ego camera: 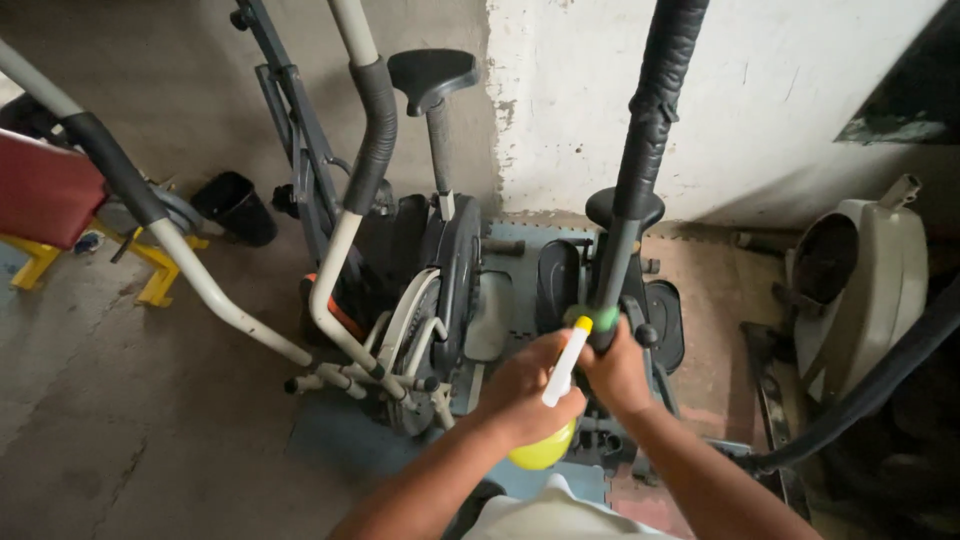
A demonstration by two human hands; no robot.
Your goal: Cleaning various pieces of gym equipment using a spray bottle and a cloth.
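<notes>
Two hands closing: left hand (522, 390) gripping yellow spray bottle (548, 428), right hand (618, 372) clasping black padded handlebar (640, 150).

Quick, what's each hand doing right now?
Left hand: closed around a yellow spray bottle.
Right hand: closed on the black handlebar.

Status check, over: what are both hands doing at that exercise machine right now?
Left hand shut on yellow spray bottle, white nozzle up. Right hand grips black handlebar at its green band. Nothing between hands and bar.
</notes>
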